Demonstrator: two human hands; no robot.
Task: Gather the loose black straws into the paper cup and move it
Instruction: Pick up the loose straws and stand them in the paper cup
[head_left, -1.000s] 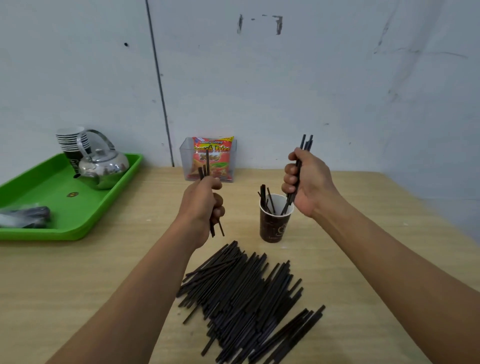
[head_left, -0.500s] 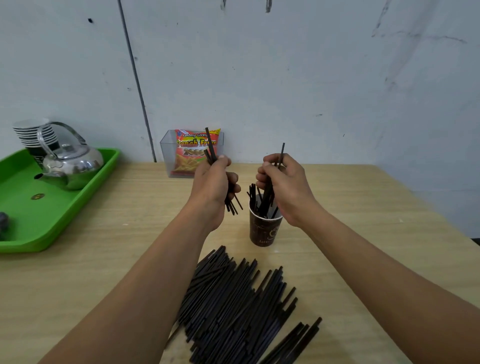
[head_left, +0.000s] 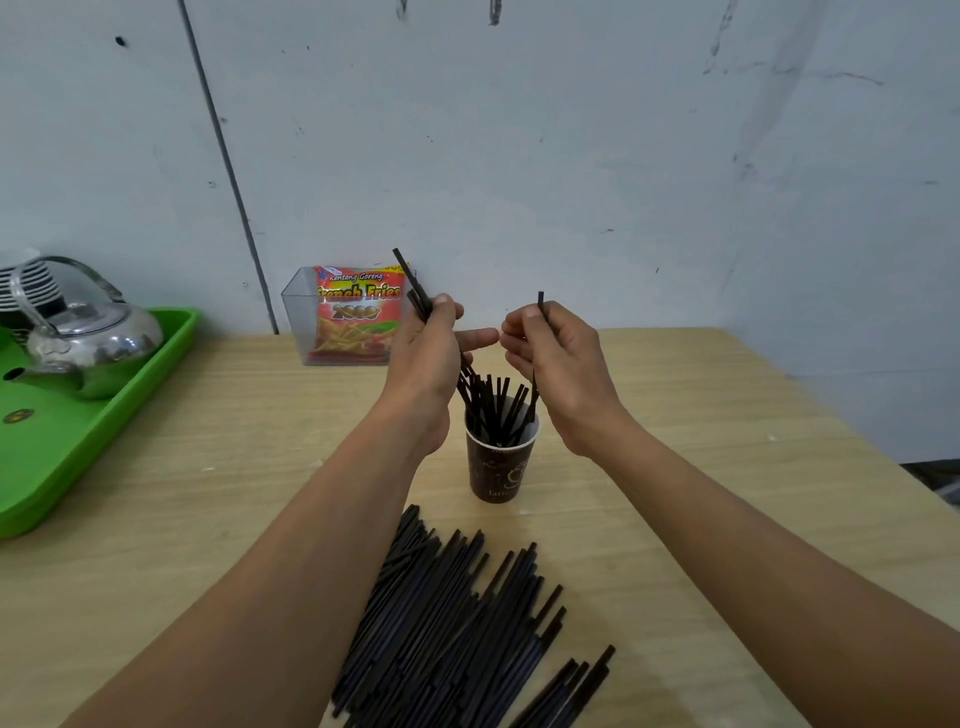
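While left hand (head_left: 426, 353) and right hand (head_left: 556, 358) grip straws (head_left: 413, 283), "latte" cup (head_left: 496, 467), "French Fries" bag (head_left: 358, 312)

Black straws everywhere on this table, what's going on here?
A person is filling a brown paper cup with black straws. The left hand grips a small bundle just above the cup, while the right hand pinches a single straw whose lower end reaches into the cup. A large pile lies loose on the table nearer the person, so most remain.
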